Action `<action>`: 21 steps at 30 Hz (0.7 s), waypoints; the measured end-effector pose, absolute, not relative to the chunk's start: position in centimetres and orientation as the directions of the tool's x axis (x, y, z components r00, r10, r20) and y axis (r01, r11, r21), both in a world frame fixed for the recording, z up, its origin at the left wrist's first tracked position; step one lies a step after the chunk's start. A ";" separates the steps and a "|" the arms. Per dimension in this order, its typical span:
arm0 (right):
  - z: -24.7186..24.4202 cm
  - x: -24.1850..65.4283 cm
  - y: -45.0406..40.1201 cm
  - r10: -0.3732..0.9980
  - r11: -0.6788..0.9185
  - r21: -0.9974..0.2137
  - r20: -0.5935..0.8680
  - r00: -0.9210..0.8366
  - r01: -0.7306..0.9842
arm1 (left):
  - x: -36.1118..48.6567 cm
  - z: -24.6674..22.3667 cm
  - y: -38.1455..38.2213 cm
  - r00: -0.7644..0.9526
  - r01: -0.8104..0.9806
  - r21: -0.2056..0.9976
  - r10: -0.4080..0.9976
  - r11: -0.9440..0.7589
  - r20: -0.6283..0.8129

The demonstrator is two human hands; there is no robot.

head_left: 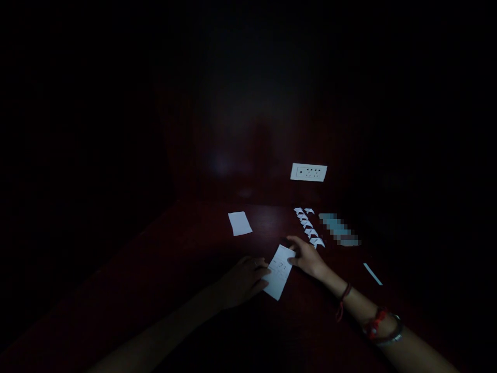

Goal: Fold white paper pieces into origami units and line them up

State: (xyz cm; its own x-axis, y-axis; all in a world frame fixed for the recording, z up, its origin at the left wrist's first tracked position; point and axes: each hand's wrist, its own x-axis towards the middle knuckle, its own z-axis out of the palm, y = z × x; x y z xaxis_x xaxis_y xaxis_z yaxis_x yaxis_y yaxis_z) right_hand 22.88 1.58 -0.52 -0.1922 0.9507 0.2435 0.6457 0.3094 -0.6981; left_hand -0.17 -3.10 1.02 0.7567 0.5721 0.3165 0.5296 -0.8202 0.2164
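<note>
Head view, printed paper: right here between the two hands, the left hand (247, 281) on one side, the right hand (308, 259) on the other, and both are touching it, so neither is clearly nearer
Paper's long axis: slanting, the far end leaning to the right, the near end pointing back toward the person and a little left
Paper from right grip: the printed paper (280, 272) reaches away to the left and back toward the person; this hand has the upper right part
Paper from left grip: it lies to the right, with the fingertips along its left long edge, lower down than the right hand's hold
Right grip: pinching the paper, thumb at the right edge, fingers curled round by the far end
Left grip: fingers bent, tips against the edge; whether they pinch it or only steady it, I cannot tell
Folded white pieces: a row (306, 225) just beyond the right hand
Plain white sheets: a small pile (239, 224) on the table (194, 248), beyond the left hand, well apart from the paper
White strip: a thin one (373, 274) off to the right, past the right forearm
</note>
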 end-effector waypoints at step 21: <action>-0.5 19.6 0.8 0.767 0.629 -0.538 0.544 -0.339 0.561 | -1.7 -2.0 0.6 0.704 0.611 0.088 0.591 -0.787 0.394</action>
State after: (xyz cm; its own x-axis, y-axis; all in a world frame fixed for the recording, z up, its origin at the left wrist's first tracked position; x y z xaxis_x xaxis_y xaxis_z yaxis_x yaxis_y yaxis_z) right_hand 19.57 0.81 -0.54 -0.3392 0.7673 0.5442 0.5610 0.6294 -0.5377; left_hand -1.67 0.65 -2.00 0.7042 0.5906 0.3940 0.6109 -0.7868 0.0876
